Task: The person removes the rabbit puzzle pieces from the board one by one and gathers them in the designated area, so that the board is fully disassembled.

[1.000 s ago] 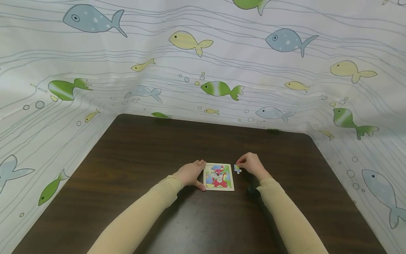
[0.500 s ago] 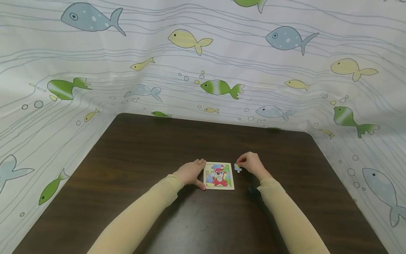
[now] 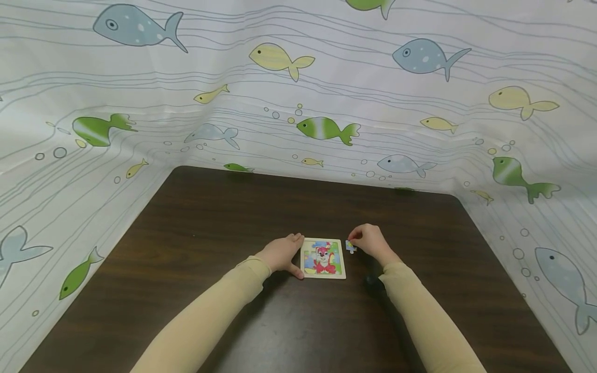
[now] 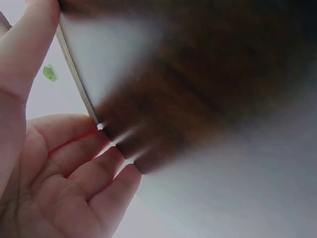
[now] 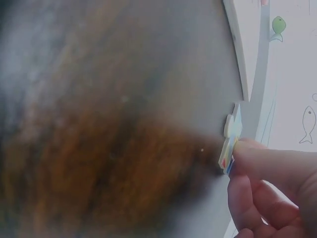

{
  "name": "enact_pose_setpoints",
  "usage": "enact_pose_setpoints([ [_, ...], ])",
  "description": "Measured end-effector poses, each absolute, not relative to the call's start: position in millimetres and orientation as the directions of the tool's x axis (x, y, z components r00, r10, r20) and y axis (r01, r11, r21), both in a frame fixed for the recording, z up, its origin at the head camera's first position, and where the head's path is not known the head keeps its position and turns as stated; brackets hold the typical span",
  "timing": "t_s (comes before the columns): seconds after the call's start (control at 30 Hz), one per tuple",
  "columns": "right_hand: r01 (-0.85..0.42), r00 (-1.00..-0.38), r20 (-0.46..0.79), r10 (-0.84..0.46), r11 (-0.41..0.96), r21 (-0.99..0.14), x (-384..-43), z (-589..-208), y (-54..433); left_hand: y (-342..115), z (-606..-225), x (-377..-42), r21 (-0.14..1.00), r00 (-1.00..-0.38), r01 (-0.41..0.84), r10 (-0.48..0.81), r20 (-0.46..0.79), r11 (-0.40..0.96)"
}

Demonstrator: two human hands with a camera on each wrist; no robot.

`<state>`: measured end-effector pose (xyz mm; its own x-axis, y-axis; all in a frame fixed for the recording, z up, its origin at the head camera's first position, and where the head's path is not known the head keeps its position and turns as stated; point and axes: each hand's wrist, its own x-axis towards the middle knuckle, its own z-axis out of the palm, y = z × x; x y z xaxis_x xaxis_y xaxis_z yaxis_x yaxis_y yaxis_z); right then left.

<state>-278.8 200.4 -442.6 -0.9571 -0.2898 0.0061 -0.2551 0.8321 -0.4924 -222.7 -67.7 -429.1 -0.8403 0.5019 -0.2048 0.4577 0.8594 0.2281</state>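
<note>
A square jigsaw puzzle tray (image 3: 345, 261), with a pale wooden border and a cartoon red animal picture, lies on the table. Along its left side rests my left hand (image 3: 282, 254), thumb at the near corner and fingertips at the far one. From the left wrist view, the spread thumb and fingers of that hand (image 4: 69, 173) meet the tray's thin edge (image 4: 77, 74). Just right of the tray, my right hand (image 3: 370, 242) pinches a loose blue and yellow puzzle piece (image 3: 351, 247) by its far side. The right wrist view shows the piece (image 5: 233, 130) close to the tabletop.
The dark wooden table (image 3: 233, 212) extends around both hands. A white curtain (image 3: 298, 77) printed with fish surrounds its back and sides. A dark shadow (image 3: 373, 282) falls beside the right forearm.
Both hands, the tray and the puzzle piece stay practically where they were. Only the head view shifts very slightly.
</note>
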Motion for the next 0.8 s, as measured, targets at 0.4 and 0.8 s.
enact_pose_setpoints([
  [0.4,-0.223,-0.963,-0.003,-0.269,0.807,-0.547,-276,-431,185,-68,-433,-224,0.227,-0.842,0.455,0.499,-0.206,0.861],
  [0.8,-0.276,-0.93,-0.039,-0.365,0.766,-0.58,-276,-438,164,-67,-431,-224,0.224,-0.842,0.451,0.495,-0.215,0.864],
])
